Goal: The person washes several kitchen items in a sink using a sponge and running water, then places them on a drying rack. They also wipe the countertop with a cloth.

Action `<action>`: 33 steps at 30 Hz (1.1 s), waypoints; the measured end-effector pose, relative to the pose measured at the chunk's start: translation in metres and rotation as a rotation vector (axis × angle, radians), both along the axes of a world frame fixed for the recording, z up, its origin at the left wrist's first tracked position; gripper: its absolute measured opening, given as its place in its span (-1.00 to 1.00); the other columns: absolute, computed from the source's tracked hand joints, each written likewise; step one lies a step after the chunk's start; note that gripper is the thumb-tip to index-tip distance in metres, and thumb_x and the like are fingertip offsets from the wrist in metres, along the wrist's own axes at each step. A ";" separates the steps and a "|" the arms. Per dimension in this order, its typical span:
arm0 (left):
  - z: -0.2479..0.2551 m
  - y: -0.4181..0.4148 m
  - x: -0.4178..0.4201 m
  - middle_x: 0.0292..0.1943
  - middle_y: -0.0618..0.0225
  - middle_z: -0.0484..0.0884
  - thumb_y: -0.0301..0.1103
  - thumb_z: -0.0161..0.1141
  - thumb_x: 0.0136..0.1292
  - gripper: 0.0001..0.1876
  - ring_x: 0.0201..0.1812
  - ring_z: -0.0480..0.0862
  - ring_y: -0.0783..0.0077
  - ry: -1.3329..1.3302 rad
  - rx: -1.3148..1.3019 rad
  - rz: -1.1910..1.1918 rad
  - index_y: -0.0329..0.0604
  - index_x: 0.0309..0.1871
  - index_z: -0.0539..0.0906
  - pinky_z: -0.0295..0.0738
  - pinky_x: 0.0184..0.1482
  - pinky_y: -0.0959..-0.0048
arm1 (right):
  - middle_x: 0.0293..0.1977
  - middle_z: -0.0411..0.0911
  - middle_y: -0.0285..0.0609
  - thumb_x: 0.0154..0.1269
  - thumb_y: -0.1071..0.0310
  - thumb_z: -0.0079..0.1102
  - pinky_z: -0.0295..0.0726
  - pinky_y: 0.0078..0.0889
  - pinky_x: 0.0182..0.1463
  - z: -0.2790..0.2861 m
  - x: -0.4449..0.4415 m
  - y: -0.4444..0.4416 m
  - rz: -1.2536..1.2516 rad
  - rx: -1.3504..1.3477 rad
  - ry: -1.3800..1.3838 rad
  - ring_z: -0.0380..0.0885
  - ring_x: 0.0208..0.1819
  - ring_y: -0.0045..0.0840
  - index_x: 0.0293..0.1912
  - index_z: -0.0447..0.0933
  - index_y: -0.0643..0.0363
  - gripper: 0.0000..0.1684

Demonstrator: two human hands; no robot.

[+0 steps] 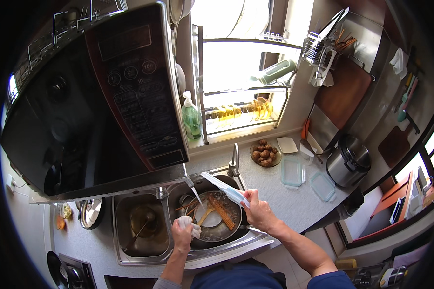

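Note:
My left hand (182, 234) grips a crumpled white cloth (190, 226) at the near rim of a large metal pan (217, 236). In my right hand (260, 211) is a pale plastic lid (222, 186), seen nearly edge-on and tilted above the pan. A stream of water (197, 193) falls from a spout into the pan, which sits in the right sink basin. Cloudy water, a wooden spatula (204, 216), a bundle of brown chopsticks (222, 213) and several loose sticks lie inside the pan.
The left basin (121, 216) holds a ladle (141, 231) in murky water. A microwave (94, 108) juts over the sink. On the right counter are a bowl of brown round tubers (264, 154), glass containers with lids (291, 171), and a pressure cooker (348, 162). A soap bottle (191, 119) stands behind.

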State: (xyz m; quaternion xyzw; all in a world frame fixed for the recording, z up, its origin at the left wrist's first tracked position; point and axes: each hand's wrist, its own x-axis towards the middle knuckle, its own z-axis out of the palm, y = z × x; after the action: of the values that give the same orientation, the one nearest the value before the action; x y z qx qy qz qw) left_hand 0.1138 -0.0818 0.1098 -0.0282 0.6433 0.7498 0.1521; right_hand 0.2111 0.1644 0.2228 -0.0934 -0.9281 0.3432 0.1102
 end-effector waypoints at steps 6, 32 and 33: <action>0.003 0.002 0.015 -0.47 0.07 0.63 -0.72 0.00 0.05 -0.73 -0.60 0.65 0.29 0.037 0.013 0.014 -0.29 -0.15 0.39 0.52 -0.62 0.45 | 0.01 0.56 0.19 0.30 0.57 0.02 0.67 -0.10 -0.22 -0.028 0.013 0.018 0.122 0.229 0.284 0.65 -0.19 0.00 0.07 0.19 0.38 -0.62; -0.072 0.000 0.037 -0.55 0.20 0.63 -0.32 0.06 0.44 -0.87 -0.62 0.59 0.44 0.068 -0.086 -0.053 -0.18 -0.16 0.50 0.47 -0.63 0.49 | 0.11 0.54 0.05 0.31 0.59 -0.11 0.57 0.01 0.20 0.141 -0.167 0.174 0.023 0.704 0.948 0.42 0.22 0.18 -0.11 0.20 0.24 -0.82; -0.057 0.001 0.042 -0.55 0.18 0.62 -0.33 0.05 0.45 -0.88 -0.63 0.58 0.43 0.034 -0.014 -0.109 -0.18 -0.14 0.49 0.46 -0.65 0.50 | 0.10 0.55 0.04 0.30 0.60 -0.08 0.56 0.01 0.21 0.137 -0.174 0.187 0.013 0.721 0.940 0.43 0.21 0.18 -0.10 0.20 0.24 -0.79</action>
State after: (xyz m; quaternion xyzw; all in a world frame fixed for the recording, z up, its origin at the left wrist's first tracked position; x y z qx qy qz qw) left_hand 0.1560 -0.0808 0.0529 0.0184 0.6515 0.7364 0.1814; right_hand 0.0376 0.3513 0.3595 0.1178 -0.8382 0.0116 0.5323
